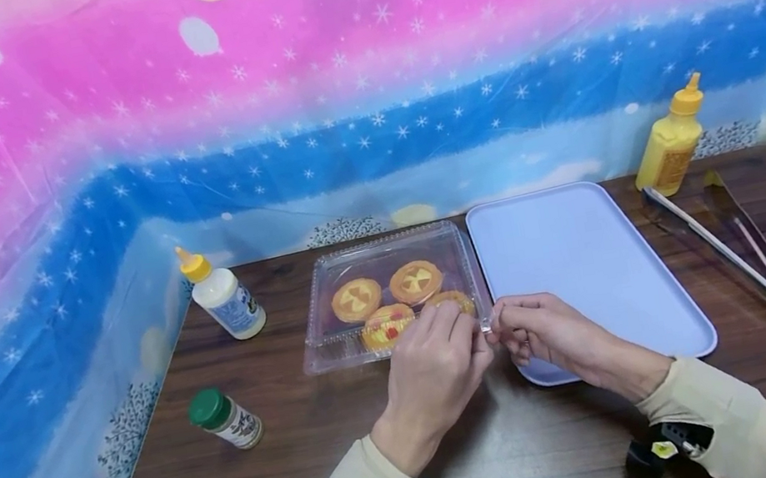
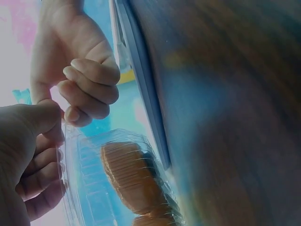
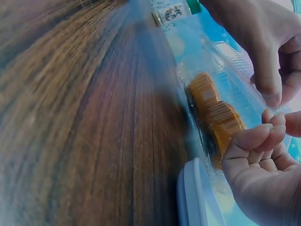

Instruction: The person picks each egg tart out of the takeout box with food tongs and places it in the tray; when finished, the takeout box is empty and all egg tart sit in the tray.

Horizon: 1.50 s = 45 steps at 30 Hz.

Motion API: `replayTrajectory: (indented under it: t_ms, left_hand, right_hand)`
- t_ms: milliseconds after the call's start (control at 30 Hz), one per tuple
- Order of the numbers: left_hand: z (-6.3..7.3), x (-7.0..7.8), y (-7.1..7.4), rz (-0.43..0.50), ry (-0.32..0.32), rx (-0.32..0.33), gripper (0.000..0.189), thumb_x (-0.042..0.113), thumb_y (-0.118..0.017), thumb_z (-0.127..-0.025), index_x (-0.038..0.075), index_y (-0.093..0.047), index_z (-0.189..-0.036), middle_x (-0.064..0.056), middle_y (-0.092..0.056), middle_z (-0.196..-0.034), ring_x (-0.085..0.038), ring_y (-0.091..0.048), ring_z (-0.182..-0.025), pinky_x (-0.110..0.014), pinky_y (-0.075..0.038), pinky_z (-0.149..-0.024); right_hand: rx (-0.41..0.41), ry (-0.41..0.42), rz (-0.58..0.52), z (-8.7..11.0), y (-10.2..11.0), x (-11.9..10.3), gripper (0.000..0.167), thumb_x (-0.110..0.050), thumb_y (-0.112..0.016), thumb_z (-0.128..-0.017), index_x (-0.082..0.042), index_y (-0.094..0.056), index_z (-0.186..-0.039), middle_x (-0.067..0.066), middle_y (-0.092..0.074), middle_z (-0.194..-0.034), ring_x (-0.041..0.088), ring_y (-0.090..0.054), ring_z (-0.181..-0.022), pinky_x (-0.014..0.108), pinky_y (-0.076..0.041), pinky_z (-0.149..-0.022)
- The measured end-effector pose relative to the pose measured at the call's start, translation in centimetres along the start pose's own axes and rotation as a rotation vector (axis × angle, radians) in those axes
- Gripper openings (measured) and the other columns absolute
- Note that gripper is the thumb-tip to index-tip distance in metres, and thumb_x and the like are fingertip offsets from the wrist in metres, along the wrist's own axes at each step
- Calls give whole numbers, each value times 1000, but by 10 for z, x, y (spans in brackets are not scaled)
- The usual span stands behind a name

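A clear plastic clamshell container point(image 1: 319, 354) lies on the table with several round pastries inside, including a tart point(image 1: 357, 301) with a patterned top. My left hand point(image 1: 438, 373) pinches the rim at the container's near right corner. Right beside it, the right hand point(image 1: 559, 335) pinches the same corner between thumb and finger, its other fingers curled. From the left wrist, the container's ribbed side point(image 2: 122, 141) shows under both hands, pastries behind it. In the right wrist view the fingertips of the two hands nearly meet at the rim.
A pale lavender tray point(image 1: 551, 244) lies just right of the container, partly beneath the right hand. Metal tongs point(image 1: 736, 256) and a yellow squeeze bottle point(image 1: 670, 144) are at the right. On the left stand a white bottle point(image 1: 229, 298) with a yellow cap and a green-lidded shaker point(image 1: 226, 419).
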State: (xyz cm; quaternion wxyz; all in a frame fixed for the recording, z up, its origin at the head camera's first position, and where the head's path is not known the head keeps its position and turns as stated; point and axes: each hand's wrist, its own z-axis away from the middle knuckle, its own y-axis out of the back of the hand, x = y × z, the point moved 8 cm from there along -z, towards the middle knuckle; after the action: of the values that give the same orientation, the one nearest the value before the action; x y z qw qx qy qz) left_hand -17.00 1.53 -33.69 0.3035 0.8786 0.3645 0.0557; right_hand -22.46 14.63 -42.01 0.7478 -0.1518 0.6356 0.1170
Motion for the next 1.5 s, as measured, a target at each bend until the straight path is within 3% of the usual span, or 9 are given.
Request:
replayTrajectory:
  t_ms: [267, 400, 533, 700, 933, 1167, 1267, 1500]
  left_hand:
    - [-3, 0, 6, 12, -47, 43, 13, 0, -78, -73, 6, -66, -75, -1, -57, -76, -15, -54, -66, -22, -49, -55]
    - [-9, -2, 16, 38, -31, 87, 12, -2, -77, -74, 6, -68, -77, -1, -60, -78, -15, -56, -67, -21, -54, -58]
    - [-13, -5, 18, 61, -3, 54, 10, -2, -77, -77, 6, -71, -78, -1, -61, -79, -14, -56, -67, -21, -53, -59]
    - [-13, -5, 15, 69, -20, 15, 8, 0, -78, -80, 6, -73, -80, 0, -61, -78, -14, -56, -67, -20, -51, -58]
    - [-14, -4, 13, 44, -55, 15, 7, 0, -77, -80, 6, -73, -81, 0, -57, -78, -13, -54, -67, -19, -49, -57]
    - [-10, -7, 15, 63, 8, -40, 15, -8, -72, -83, 3, -71, -93, -5, -63, -91, -19, -62, -83, -25, -59, -73]
    - [-10, -12, 20, 52, 39, -17, 20, -10, -71, -82, 2, -71, -98, -8, -63, -97, -23, -62, -88, -28, -59, -76]
    - [-5, -36, 39, 54, 74, 34, 38, -6, -77, -79, -2, -69, -116, -16, -66, -119, -34, -63, -109, -41, -56, -98]
  right_hand:
    - [-16, -2, -21, -2, -1, 4, 17, -7, -51, -96, -8, -63, -83, 4, -63, -87, 9, -51, -69, 21, -46, -60]
    - [-14, -46, -23, -2, 1, 12, 19, -8, -53, -96, -7, -65, -82, 3, -62, -83, 10, -51, -67, 21, -48, -59]
    - [-30, -70, -2, -1, 4, 15, 19, -9, -54, -97, -4, -66, -83, 5, -64, -84, 12, -54, -67, 22, -49, -59]
    - [-22, -68, 69, -1, 11, 11, 19, -14, -60, -101, 2, -69, -97, 8, -67, -85, 14, -58, -71, 23, -52, -62]
    - [-38, -28, 20, -2, 13, 4, 20, -13, -63, -105, 7, -64, -107, 14, -71, -97, 17, -67, -82, 28, -61, -73]
    - [-24, -10, 83, -1, 11, 3, 22, -10, -62, -104, 11, -65, -109, 16, -71, -95, 21, -68, -81, 32, -62, -73]
    - [-6, -18, 126, -1, 11, 4, 20, -9, -62, -103, 10, -66, -108, 16, -71, -93, 21, -67, -80, 32, -62, -72]
    - [-10, -22, 153, -3, 10, 4, 15, -6, -62, -100, 8, -66, -104, 14, -70, -89, 20, -66, -77, 31, -61, -70]
